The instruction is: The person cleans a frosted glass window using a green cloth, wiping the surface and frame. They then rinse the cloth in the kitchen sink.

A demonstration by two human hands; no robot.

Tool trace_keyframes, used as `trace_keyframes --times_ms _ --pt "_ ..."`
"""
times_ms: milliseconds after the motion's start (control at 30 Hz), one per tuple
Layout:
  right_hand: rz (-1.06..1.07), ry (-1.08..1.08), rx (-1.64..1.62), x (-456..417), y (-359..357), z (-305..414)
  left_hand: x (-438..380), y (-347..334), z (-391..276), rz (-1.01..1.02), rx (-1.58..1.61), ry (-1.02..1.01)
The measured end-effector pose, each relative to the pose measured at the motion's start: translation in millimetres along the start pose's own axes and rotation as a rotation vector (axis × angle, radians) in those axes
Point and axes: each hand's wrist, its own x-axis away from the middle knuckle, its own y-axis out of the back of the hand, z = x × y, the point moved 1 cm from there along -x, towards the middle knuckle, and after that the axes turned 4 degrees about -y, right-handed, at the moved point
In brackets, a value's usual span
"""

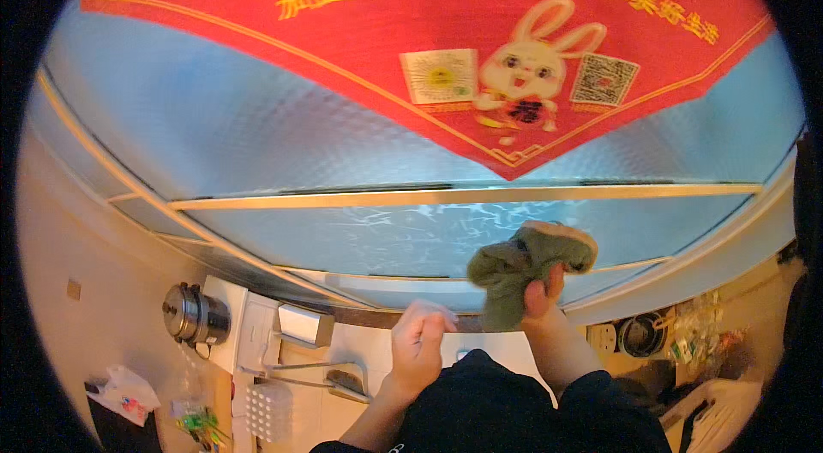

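Note:
My right hand [545, 292] grips a grey-green cloth [508, 279], bunched up and drooping on its left side. The cloth is in front of the lower frosted glass pane [360, 234] of a framed door; whether it touches the glass I cannot tell. Lower and to the left, my left hand [421, 337] is held with its fingers curled in, slightly blurred, and nothing shows in it. Over the upper glass pane [257, 125] hangs a red pointed banner [360, 35] with yellow writing, a cartoon rabbit and two printed codes.
A light-coloured crossbar [463, 197] divides the panes. At lower left are a metal electric cooker [199, 318], a white box [305, 326], a metal-framed folding chair [321, 365] and a plastic bag [125, 392]. A dark pan [642, 334] and cluttered items lie at lower right.

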Motion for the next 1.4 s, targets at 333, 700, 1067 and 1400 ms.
trace_keyframes --times_ms 333,700,1067,1400 --pt "0.073 0.281 0.685 -96.2 -135.6 86.7 3.1 91.8 14.2 -0.009 -0.010 -0.010" --pt "0.114 0.372 0.748 -110.6 -359.0 139.6 14.0 306.5 48.6 0.007 -0.050 0.003" --pt "0.252 0.420 0.848 -93.5 -489.6 164.9 28.3 430.0 74.0 -0.194 -0.083 0.158" --pt "0.290 0.513 0.707 -83.3 -442.6 166.5 28.3 482.0 101.8 -0.416 -0.028 0.170"
